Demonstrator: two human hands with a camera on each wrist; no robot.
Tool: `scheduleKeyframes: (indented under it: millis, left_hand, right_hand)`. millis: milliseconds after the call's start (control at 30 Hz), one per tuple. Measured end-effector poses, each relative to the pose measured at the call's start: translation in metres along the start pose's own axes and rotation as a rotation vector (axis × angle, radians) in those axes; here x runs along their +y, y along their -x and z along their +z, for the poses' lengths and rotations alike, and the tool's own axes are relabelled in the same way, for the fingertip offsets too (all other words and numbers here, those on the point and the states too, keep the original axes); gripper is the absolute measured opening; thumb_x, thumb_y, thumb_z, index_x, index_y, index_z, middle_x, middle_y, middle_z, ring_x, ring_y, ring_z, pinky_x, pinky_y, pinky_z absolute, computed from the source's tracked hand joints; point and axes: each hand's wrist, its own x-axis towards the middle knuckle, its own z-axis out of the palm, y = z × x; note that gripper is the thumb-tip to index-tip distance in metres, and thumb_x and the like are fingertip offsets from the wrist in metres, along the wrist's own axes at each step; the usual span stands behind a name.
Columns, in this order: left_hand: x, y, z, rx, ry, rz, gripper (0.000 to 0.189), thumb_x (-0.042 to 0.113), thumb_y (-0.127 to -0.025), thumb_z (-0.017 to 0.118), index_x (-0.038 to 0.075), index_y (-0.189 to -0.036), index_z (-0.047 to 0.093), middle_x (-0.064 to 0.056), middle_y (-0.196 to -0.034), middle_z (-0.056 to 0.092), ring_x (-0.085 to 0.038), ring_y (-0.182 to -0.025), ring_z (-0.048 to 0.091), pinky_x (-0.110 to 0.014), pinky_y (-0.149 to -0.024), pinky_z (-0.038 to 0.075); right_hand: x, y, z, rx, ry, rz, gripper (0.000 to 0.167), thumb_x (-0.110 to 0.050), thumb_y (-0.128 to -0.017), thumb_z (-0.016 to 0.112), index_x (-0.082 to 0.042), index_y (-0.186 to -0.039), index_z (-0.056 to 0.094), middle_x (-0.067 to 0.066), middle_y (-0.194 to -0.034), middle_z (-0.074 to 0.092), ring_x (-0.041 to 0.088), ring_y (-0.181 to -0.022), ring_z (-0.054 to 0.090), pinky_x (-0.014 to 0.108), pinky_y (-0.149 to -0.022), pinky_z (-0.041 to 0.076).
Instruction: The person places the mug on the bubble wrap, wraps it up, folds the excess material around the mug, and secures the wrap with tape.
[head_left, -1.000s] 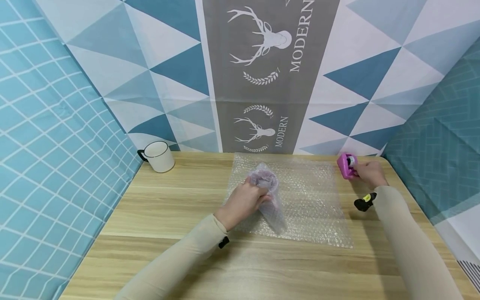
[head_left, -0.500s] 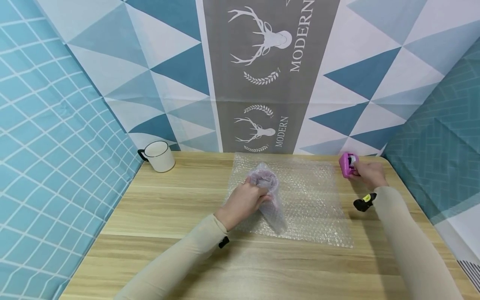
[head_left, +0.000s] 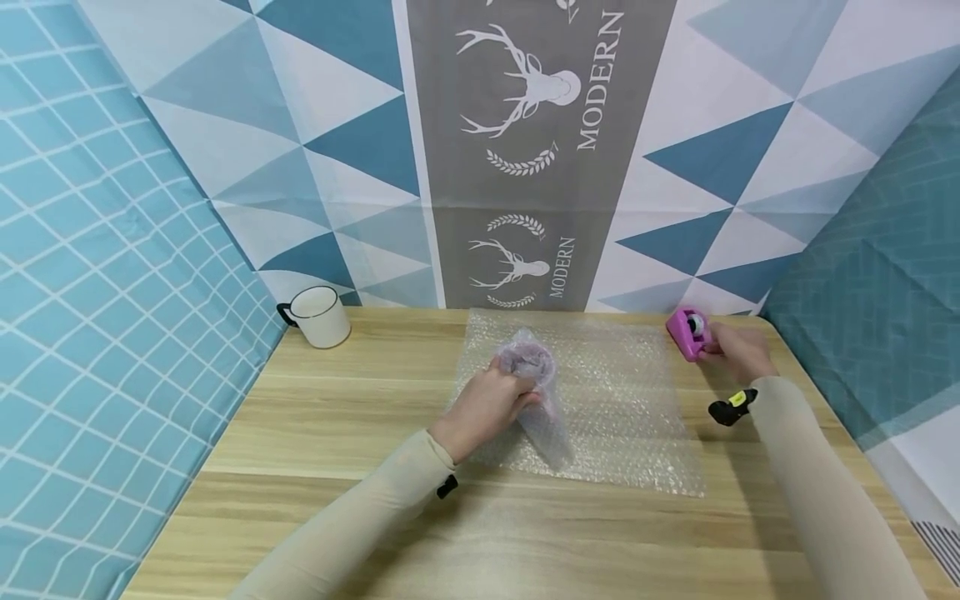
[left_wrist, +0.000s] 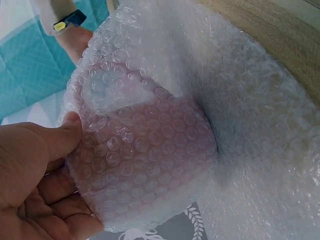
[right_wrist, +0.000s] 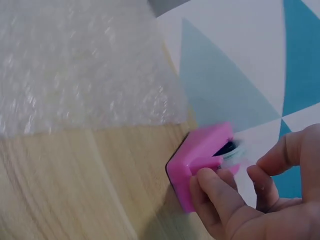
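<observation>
In the head view my left hand [head_left: 491, 404] grips a bubble-wrapped cup [head_left: 538, 387]. The left wrist view has the thumb on one side of the wrapped cup [left_wrist: 145, 145] and the fingers below; pinkish and white areas show through the bubbles. A loose flap of wrap hangs toward the front. Beneath the cup lies a flat bubble wrap sheet [head_left: 622, 408]. At the back right, my right hand [head_left: 738, 352] holds the front end of a pink tape dispenser [head_left: 684, 335]. Close up, fingertips touch the front of the dispenser [right_wrist: 200, 150], while other fingers are curled apart from it.
A white enamel mug [head_left: 321, 318] with a black rim and handle stands at the back left of the wooden table [head_left: 337, 417]. Patterned cloth [head_left: 525, 167] rises along the table's back edge. Blue cloths hang at both sides.
The tape dispenser has shifted slightly and turned leftward in my right hand, so more of its roll shows. The left hand and the wrapped cup have stayed in place. The head view has tipped a little.
</observation>
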Motion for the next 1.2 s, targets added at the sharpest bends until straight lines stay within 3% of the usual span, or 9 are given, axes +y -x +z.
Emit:
scheduleKeyframes:
  millis: [133, 200, 367, 600, 700, 800, 1000, 1200]
  left_hand:
    - [0.001, 0.001, 0.001, -0.016, 0.008, 0.003, 0.026, 0.036, -0.095, 0.070, 0.014, -0.083, 0.074, -0.001, -0.073, 0.071, -0.024, -0.072, 0.072, -0.050, -0.100, 0.057]
    - [0.002, 0.002, 0.001, -0.018, 0.013, 0.010, 0.026, 0.036, -0.095, 0.070, 0.013, -0.083, 0.073, -0.001, -0.074, 0.072, -0.025, -0.074, 0.073, -0.053, -0.106, 0.053]
    - [0.002, 0.002, 0.002, -0.008, 0.001, 0.012, 0.025, 0.036, -0.096, 0.070, 0.014, -0.084, 0.075, -0.001, -0.074, 0.072, -0.027, -0.076, 0.074, -0.054, -0.106, 0.053]
    - [0.001, 0.002, 0.002, -0.007, 0.012, 0.013, 0.026, 0.036, -0.096, 0.069, 0.014, -0.084, 0.075, -0.001, -0.075, 0.073, -0.026, -0.077, 0.074, -0.052, -0.104, 0.054]
    - [0.000, 0.001, 0.002, -0.004, 0.004, 0.012, 0.027, 0.037, -0.096, 0.069, 0.014, -0.083, 0.074, -0.001, -0.074, 0.073, -0.026, -0.077, 0.074, -0.052, -0.103, 0.055]
    - [0.000, 0.001, 0.002, -0.002, -0.009, 0.011, 0.027, 0.038, -0.096, 0.068, 0.015, -0.083, 0.074, -0.001, -0.073, 0.072, -0.026, -0.076, 0.074, -0.051, -0.101, 0.056]
    - [-0.001, 0.001, 0.001, 0.004, -0.015, 0.004, 0.026, 0.038, -0.096, 0.068, 0.016, -0.086, 0.077, -0.002, -0.071, 0.071, -0.027, -0.074, 0.073, -0.049, -0.097, 0.059]
    - [-0.001, 0.001, 0.000, 0.010, -0.015, 0.017, 0.027, 0.038, -0.096, 0.068, 0.016, -0.082, 0.074, -0.002, -0.071, 0.071, -0.027, -0.075, 0.074, -0.051, -0.099, 0.057]
  right_hand:
    - [0.002, 0.000, -0.001, -0.034, -0.081, 0.017, 0.041, -0.029, -0.102, 0.046, 0.000, -0.131, 0.049, 0.012, -0.121, 0.050, 0.014, -0.091, 0.062, 0.027, -0.090, 0.061]
    - [0.003, 0.000, -0.001, -0.037, -0.098, 0.018, 0.042, -0.028, -0.103, 0.046, 0.001, -0.133, 0.048, 0.012, -0.121, 0.050, 0.013, -0.088, 0.063, 0.027, -0.091, 0.061]
    - [0.002, -0.001, -0.002, -0.057, -0.111, 0.003, 0.045, -0.025, -0.102, 0.047, 0.003, -0.137, 0.045, 0.014, -0.126, 0.049, 0.013, -0.090, 0.064, 0.029, -0.093, 0.061]
    - [0.007, 0.001, -0.010, -0.171, -0.089, -0.042, 0.060, -0.040, -0.106, 0.042, 0.004, -0.146, 0.038, 0.010, -0.112, 0.060, 0.013, -0.093, 0.068, 0.030, -0.094, 0.060]
    - [0.012, 0.004, -0.014, -0.205, -0.097, -0.016, 0.053, -0.042, -0.106, 0.041, -0.001, -0.139, 0.041, 0.002, -0.098, 0.065, 0.011, -0.088, 0.069, 0.029, -0.089, 0.062]
    - [0.016, 0.005, -0.015, -0.201, -0.109, 0.019, 0.039, -0.039, -0.106, 0.042, -0.005, -0.123, 0.048, -0.002, -0.087, 0.066, 0.009, -0.080, 0.068, 0.028, -0.082, 0.063]
    - [0.020, 0.003, -0.012, -0.169, -0.116, 0.072, 0.036, -0.044, -0.102, 0.058, -0.009, -0.098, 0.064, -0.002, -0.080, 0.068, 0.011, -0.075, 0.066, 0.027, -0.077, 0.063]
    - [0.024, 0.000, -0.007, -0.071, -0.096, 0.081, 0.029, -0.036, -0.099, 0.064, -0.007, -0.102, 0.064, -0.004, -0.076, 0.068, 0.010, -0.070, 0.066, 0.026, -0.073, 0.063]
